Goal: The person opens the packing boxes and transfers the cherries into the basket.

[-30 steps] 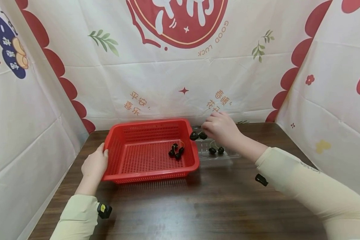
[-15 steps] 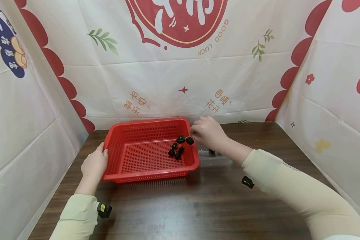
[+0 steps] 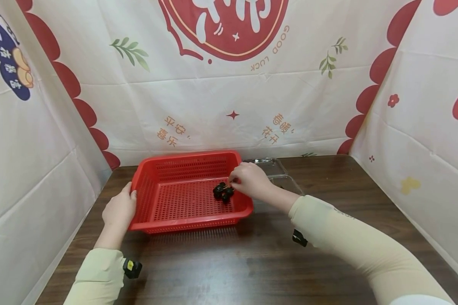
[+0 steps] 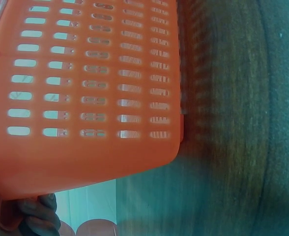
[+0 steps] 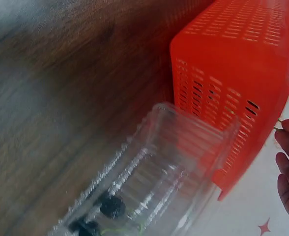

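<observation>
In the head view, my left hand (image 3: 119, 208) grips the left rim of a red perforated plastic basket (image 3: 191, 221). The left wrist view has that hand's fingers (image 4: 39, 216) curled under the basket's rim. My right hand (image 3: 249, 181) reaches over the basket's right rim and pinches thin stems of a pair of dark cherries. Those overlap other dark cherries (image 3: 220, 192) near the right side of the basket floor. In the right wrist view, a stem (image 5: 278, 127) shows at the right hand's fingertips (image 5: 281, 139).
A clear plastic clamshell box (image 5: 157, 142) lies open against the basket's right side, partly hidden under the right forearm in the head view. Dark cherries (image 5: 112, 207) with a green stem lie inside it. The wooden table (image 3: 213, 271) is enclosed by printed cloth walls (image 3: 198, 101).
My right hand has carried the pair of cherries left from above the clear box, over the rim, and lowered it to the cherries in the basket. The left hand has kept its hold.
</observation>
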Demonstrator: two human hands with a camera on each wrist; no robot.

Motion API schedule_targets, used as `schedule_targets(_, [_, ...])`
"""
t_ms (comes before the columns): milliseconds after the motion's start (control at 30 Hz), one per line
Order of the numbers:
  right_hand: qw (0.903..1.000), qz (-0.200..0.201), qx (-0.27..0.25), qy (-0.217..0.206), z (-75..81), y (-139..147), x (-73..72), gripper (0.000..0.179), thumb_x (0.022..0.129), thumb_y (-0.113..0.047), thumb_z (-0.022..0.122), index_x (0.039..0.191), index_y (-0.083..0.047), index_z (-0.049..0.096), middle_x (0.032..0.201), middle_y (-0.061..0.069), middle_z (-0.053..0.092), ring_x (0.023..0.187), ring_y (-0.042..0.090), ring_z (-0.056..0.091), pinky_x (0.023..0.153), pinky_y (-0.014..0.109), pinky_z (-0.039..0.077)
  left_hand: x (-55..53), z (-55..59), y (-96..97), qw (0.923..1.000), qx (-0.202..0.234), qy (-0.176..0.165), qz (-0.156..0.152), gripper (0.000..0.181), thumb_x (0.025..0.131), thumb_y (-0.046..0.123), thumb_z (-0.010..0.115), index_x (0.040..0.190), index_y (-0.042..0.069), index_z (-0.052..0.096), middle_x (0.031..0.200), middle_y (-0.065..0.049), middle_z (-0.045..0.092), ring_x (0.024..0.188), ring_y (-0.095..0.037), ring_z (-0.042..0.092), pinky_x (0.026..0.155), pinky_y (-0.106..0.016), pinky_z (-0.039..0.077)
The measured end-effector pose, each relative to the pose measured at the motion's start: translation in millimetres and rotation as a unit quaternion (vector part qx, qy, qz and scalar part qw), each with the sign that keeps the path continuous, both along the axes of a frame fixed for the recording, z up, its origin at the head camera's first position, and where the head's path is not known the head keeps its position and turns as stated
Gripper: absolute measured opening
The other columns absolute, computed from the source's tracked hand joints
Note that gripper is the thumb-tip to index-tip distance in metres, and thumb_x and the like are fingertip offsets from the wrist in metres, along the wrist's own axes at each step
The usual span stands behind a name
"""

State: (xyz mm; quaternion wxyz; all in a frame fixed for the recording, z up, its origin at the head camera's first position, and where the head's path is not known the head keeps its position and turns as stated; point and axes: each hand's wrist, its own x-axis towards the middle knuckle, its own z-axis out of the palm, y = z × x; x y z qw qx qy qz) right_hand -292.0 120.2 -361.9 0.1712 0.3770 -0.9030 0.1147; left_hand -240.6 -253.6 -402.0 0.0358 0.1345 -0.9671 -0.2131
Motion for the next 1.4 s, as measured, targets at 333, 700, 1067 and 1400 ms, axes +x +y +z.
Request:
schedule_targets(333, [0.999,-0.027,-0.001,-0.035,-13.4,-14,-4.9,0.004,0.082,-0.012,0.074,0.082,-0.014,0.077,0.079,-0.005,0.071,0.08,0.017,0.062,0.079,0.038,0.047,-0.7,-1.1,0.1,1.0,0.001,0.004,-0.004,0.053,0.104,0.028,0.038,0.151,0.005,0.03,0.122,-0.034,0.055,0.089,-0.043,0.061,0.065,-0.053,0.048])
schedule_targets(700, [0.9944,-0.06,0.037,-0.079,-25.6,-30,-10.6,0.003,0.082,-0.019,0.077,0.081,-0.015,0.077,0.079,-0.007,0.07,0.08,0.014,0.062,0.078,0.036,0.046,0.6,0.7,-0.3,0.9999,0.001,0.009,-0.009,0.053,0.104,0.027,0.038,0.151,0.004,0.03,0.119,-0.034,0.057,0.084,-0.041,0.061,0.063,-0.051,0.048])
schedule_targets(1067, [0.9931,-0.057,0.08,-0.063,-35.1,-36,-12.0,0.005,0.083,-0.015,0.072,0.082,-0.017,0.077,0.079,-0.007,0.07,0.078,0.015,0.061,0.074,0.033,0.044,-0.3,-0.3,0.8,0.9999,0.0,0.014,-0.009,0.053,0.104,0.027,0.038,0.151,0.003,0.031,0.122,-0.034,0.055,0.088,-0.043,0.061,0.065,-0.053,0.048])
schedule_targets(1400, [0.9937,-0.026,0.106,-0.023,-39.7,-39,-14.1,0.02,0.08,-0.009,0.07,0.064,-0.02,0.065,0.06,-0.01,0.058,0.062,0.013,0.051,0.064,0.032,0.039,-1.1,-2.3,-1.1,0.9999,0.005,0.009,-0.004,0.054,0.104,0.028,0.038,0.151,0.004,0.03,0.12,-0.033,0.056,0.086,-0.042,0.061,0.064,-0.052,0.048])
